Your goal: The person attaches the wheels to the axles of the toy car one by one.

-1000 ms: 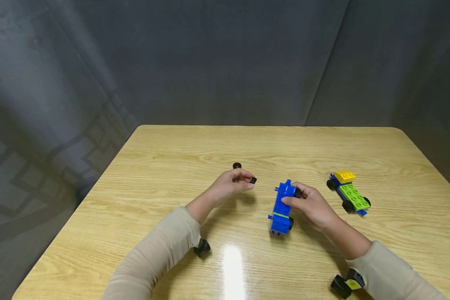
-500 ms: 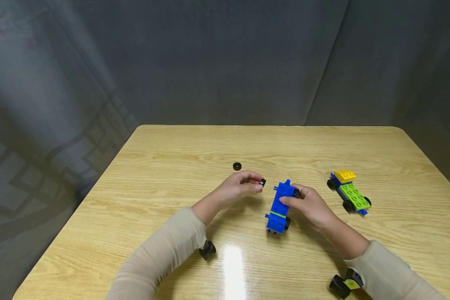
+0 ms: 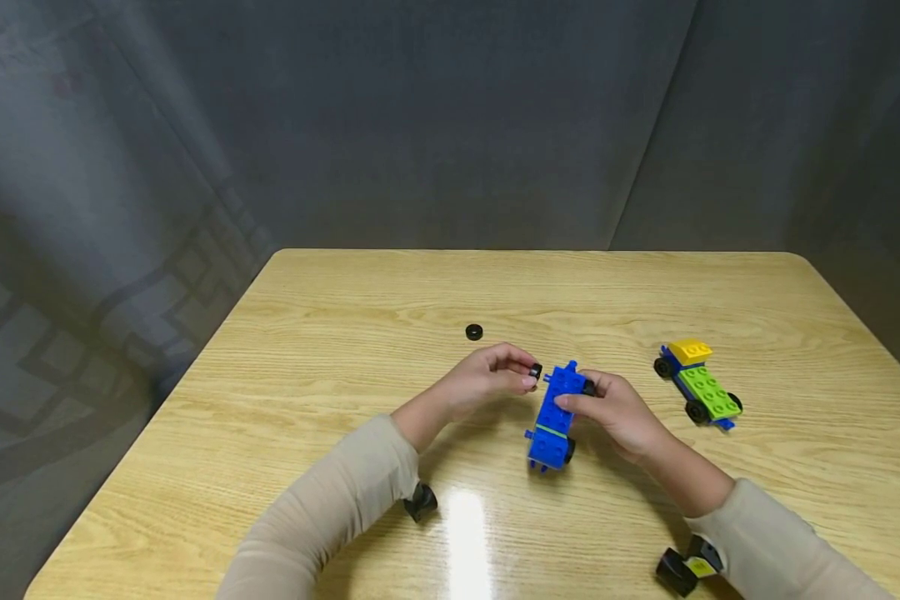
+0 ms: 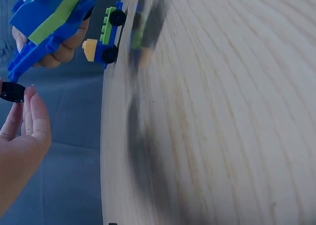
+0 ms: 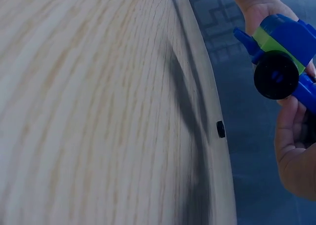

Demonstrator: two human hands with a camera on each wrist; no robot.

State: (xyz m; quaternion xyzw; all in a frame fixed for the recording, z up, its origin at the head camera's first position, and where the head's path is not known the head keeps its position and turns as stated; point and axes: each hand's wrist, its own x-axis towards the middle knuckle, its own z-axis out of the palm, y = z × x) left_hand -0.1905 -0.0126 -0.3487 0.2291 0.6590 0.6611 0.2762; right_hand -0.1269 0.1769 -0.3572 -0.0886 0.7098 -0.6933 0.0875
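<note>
My right hand (image 3: pixel 621 415) grips a blue toy car (image 3: pixel 552 421) made of bricks, with a thin green stripe across it. Black wheels show on the car's right side; bare blue axle stubs stick out on its left. Between thumb and fingers, my left hand (image 3: pixel 487 380) pinches a small black wheel (image 3: pixel 536 371), right at the car's upper left axle stub. The left wrist view shows this wheel (image 4: pixel 13 92) just below the stub. In the right wrist view a mounted wheel (image 5: pixel 276 75) faces the camera on the car's side.
Another black wheel (image 3: pixel 474 332) lies flat on the wooden table (image 3: pixel 330 317) beyond my left hand. To the right stands a second toy car (image 3: pixel 701 387) with green and yellow bricks and black wheels. A grey curtain (image 3: pixel 450 125) hangs behind the table.
My left hand has moved right with the pinched wheel, up to the car's side. The car in my right hand has shifted slightly left. The loose wheel and second car stay put.
</note>
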